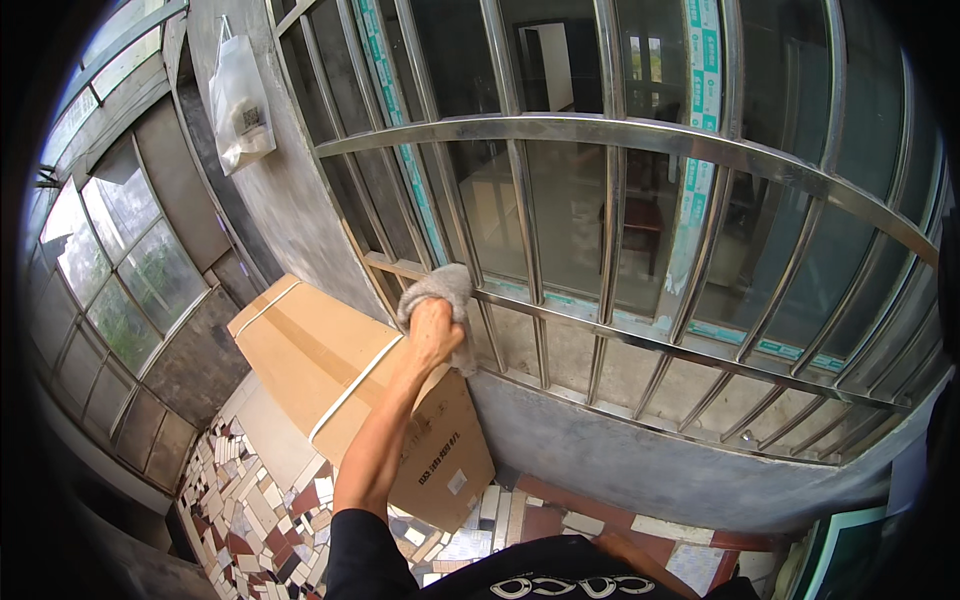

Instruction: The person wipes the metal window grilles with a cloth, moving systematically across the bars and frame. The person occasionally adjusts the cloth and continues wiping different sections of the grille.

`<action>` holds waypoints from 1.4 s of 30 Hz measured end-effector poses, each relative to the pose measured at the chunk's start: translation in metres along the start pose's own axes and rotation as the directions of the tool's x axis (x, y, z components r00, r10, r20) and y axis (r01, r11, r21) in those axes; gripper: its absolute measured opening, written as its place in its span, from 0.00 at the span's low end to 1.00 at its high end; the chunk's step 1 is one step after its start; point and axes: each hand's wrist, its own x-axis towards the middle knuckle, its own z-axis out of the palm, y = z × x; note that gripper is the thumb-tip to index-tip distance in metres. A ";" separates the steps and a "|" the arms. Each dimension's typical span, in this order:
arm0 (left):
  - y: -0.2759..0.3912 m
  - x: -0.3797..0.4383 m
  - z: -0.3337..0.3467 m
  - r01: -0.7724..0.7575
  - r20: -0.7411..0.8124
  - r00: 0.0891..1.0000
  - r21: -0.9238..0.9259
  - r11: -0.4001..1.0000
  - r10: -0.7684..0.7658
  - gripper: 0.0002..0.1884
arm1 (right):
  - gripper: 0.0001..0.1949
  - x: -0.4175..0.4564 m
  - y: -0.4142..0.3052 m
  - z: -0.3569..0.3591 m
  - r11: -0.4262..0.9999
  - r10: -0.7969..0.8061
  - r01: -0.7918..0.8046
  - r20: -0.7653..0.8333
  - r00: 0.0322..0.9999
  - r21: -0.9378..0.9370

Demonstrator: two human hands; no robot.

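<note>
My left hand (pixel 435 330) is closed around a grey cloth (pixel 442 289), which is bunched against the lower rail and a bar at the left end of the metal window grille (pixel 570 129). Part of the cloth hangs down below the fist, beside the bars. Behind the grille are glass panes whose frames carry green and white protective tape (pixel 701 75). A large cardboard box (pixel 352 352) with white straps stands under my left forearm, against the wall. My right hand is out of view; only a bit of that arm shows near my dark shirt.
A white plastic bag (pixel 244 112) hangs on the grey wall at upper left. Multi-paned windows (pixel 135 255) stand at far left. Broken-tile mosaic flooring (pixel 255 517) lies below. At lower right is a pale-framed, dark green panel (pixel 847 555). A grey ledge wall (pixel 600 457) runs under the grille.
</note>
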 end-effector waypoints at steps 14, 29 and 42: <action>0.011 -0.005 0.010 -0.005 -0.126 0.992 -0.103 0.995 -0.008 0.06 | 0.16 0.004 0.008 -0.007 0.993 -0.114 0.114 0.013 0.993 0.011; 0.003 -0.011 0.007 0.092 -0.060 0.993 -0.101 0.991 -0.098 0.16 | 0.14 -0.011 -0.001 -0.027 0.996 -0.062 0.061 0.012 0.998 0.069; -0.012 0.019 0.112 -0.064 0.235 0.801 -0.880 -0.470 -0.550 0.17 | 0.15 0.005 -0.002 -0.028 0.999 0.046 -0.044 0.087 0.995 -0.030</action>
